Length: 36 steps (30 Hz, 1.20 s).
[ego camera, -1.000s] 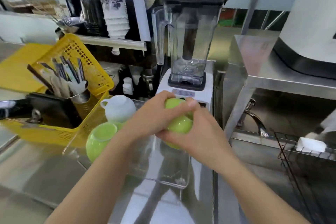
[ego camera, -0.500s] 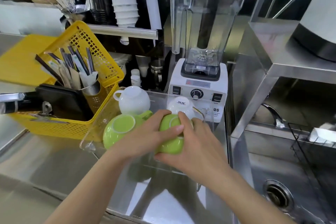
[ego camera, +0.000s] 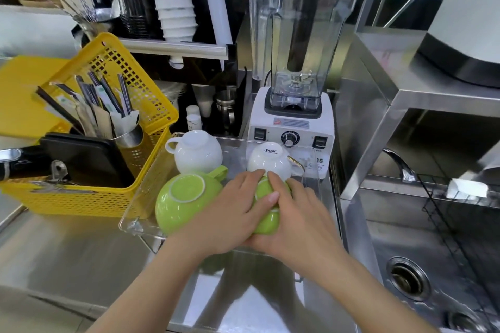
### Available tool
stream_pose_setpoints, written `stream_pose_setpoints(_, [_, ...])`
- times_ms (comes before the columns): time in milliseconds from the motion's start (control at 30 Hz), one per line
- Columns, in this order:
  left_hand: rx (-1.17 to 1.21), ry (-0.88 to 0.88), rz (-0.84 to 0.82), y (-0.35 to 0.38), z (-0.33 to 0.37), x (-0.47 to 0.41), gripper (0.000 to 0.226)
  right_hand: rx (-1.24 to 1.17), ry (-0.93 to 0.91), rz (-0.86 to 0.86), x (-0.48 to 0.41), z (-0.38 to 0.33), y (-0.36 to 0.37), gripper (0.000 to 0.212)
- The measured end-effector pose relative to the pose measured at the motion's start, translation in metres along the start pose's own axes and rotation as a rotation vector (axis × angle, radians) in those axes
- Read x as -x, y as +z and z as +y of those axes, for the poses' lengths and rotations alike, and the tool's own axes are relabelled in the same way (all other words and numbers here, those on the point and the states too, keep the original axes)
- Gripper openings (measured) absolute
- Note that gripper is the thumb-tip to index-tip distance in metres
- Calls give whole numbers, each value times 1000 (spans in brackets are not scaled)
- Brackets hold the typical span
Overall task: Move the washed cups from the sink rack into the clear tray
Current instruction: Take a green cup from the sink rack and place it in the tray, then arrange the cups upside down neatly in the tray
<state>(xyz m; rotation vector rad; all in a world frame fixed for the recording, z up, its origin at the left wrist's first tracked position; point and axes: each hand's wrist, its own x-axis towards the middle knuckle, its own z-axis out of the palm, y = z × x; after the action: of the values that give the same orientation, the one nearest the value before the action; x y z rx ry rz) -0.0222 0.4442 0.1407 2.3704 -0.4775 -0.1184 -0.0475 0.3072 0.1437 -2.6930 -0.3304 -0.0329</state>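
Note:
A clear tray (ego camera: 140, 208) sits on the steel counter in front of the blender. Inside it, upside down, are two white cups, one at the back left (ego camera: 196, 151) and one at the back right (ego camera: 267, 161), and a green cup (ego camera: 184, 200) at the front left. My left hand (ego camera: 230, 213) and my right hand (ego camera: 297, 216) both wrap a second green cup (ego camera: 266, 208), upside down, low in the tray's front right part just in front of the right white cup. The sink rack (ego camera: 460, 213) is at the right edge.
A yellow basket (ego camera: 130, 100) with utensils and a black tray stands left of the clear tray. The blender (ego camera: 295, 94) is right behind it. A steel shelf (ego camera: 392, 105) and the sink with drain (ego camera: 408, 278) lie to the right.
Both hands have carried the green cup down from above the tray into it, close behind the right white cup. The view has tilted downward.

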Motion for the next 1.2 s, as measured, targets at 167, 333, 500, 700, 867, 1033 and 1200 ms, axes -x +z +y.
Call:
stream_pose_setpoints(167, [-93, 82, 34, 4, -3, 5, 72, -5, -14, 12, 2, 4, 4, 116])
stream_pose_setpoints(333, [-182, 116, 51, 9, -2, 9, 77, 19, -14, 4, 4, 6, 7, 114])
stream_pose_setpoints(500, [-201, 97, 64, 13, 0, 11, 79, 55, -8, 33, 6, 5, 8, 110])
stream_pose_setpoints(700, [-250, 67, 41, 11, 1, 16, 87, 9, 6, -35, 6, 11, 7, 110])
stream_pose_setpoints(867, [-166, 119, 74, -10, 5, 15, 79, -188, -9, -20, 7, 26, -19, 113])
stream_pose_setpoints(1033, [-188, 168, 223, -49, 10, -2, 54, -531, 98, 231, -13, 48, -33, 31])
stream_pose_setpoints(1200, [-280, 102, 94, -65, 3, -35, 44, -204, 58, 207, -28, 59, -23, 34])
